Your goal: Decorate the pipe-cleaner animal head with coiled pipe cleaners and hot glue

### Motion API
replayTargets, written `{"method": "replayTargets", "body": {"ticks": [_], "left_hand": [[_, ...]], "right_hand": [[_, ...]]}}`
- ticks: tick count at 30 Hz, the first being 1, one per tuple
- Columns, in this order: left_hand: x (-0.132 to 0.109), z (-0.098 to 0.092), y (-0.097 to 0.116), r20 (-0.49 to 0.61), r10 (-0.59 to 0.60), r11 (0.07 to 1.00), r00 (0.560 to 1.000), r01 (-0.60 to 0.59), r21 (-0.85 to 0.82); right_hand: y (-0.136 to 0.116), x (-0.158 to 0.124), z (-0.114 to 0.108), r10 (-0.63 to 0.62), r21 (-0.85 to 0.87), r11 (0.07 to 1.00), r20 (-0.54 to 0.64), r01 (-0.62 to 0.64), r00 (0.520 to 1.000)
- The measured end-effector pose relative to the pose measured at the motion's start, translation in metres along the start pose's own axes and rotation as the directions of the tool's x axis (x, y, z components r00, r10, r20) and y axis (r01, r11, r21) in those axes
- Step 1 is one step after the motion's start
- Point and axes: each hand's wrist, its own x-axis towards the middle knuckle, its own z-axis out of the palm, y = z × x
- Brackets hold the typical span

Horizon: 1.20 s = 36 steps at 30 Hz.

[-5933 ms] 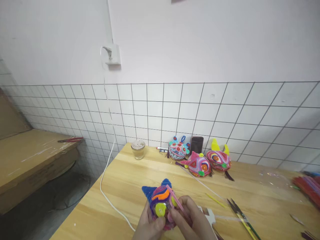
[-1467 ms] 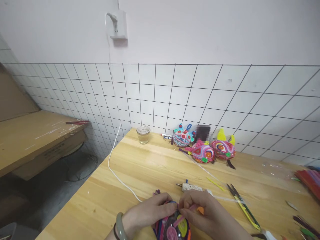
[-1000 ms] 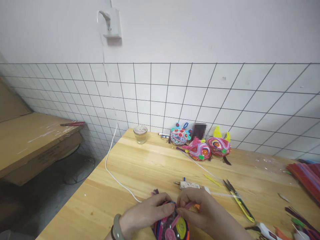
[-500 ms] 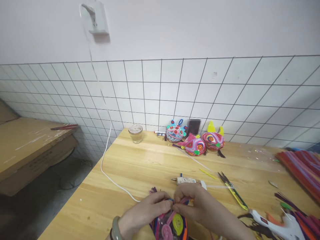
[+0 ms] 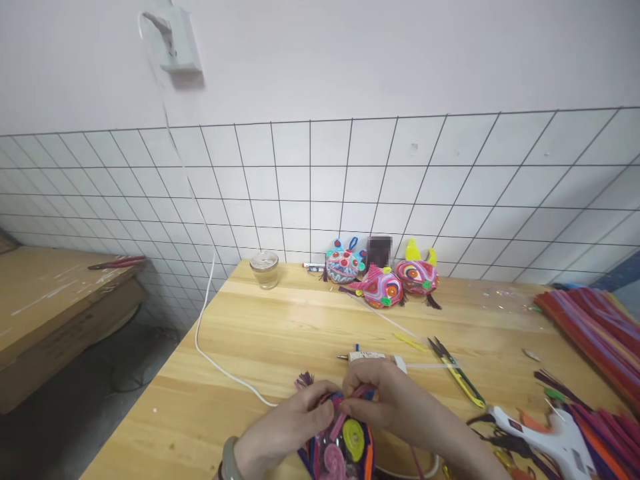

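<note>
Low in the middle lies a colourful rounded ornament [image 5: 336, 440] covered in coiled fuzzy strips, with a yellow spiral, a pink spiral and a dark tassel. My left hand [image 5: 295, 417] is closed on its left side, thumb and fingers gripping near the top. My right hand [image 5: 377, 393] pinches a pink fuzzy strip [image 5: 340, 421] against the ornament's upper part, close to the left thumb. Part of the ornament is hidden under both hands. Just beyond the right hand sits a small white glue gun [image 5: 364, 356], partly covered by it.
Three decorated ornaments [image 5: 383, 288] stand by the tiled wall, near a glass of liquid [image 5: 267, 270]. Yellow-handled snips [image 5: 457, 373], a larger white glue gun [image 5: 547, 433] and bundles of fuzzy strips [image 5: 585, 327] lie right. A white cord [image 5: 220, 363] crosses the table's left side.
The view has shifted slightly, so the table and wall sit further left. Both hands stay on the ornament with nearly the same grip; the right hand has moved very little.
</note>
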Motion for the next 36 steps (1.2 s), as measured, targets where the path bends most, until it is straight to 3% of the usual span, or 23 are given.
{"method": "replayTargets", "body": {"ticks": [11, 17, 28, 36], "left_hand": [[0.001, -0.003, 0.001, 0.091, -0.002, 0.998, 0.996, 0.008, -0.067], [0.000, -0.001, 0.004, 0.109, -0.004, 0.997, 0.994, 0.012, -0.071], [0.007, -0.003, -0.006, -0.053, -0.076, 0.965, 0.996, 0.060, -0.255], [0.014, -0.010, -0.012, -0.020, -0.083, 0.928, 0.996, 0.070, -0.366]], "right_hand": [[-0.001, -0.001, 0.001, -0.026, 0.096, 0.995, 0.023, 0.023, 0.999], [-0.005, 0.002, 0.005, -0.059, 0.052, 0.997, 0.006, 0.059, 0.998], [0.005, 0.013, 0.010, -0.136, -0.024, 0.991, -0.027, 0.135, 0.990], [0.005, 0.031, 0.012, -0.119, 0.042, 0.992, 0.053, 0.117, 0.992]]}}
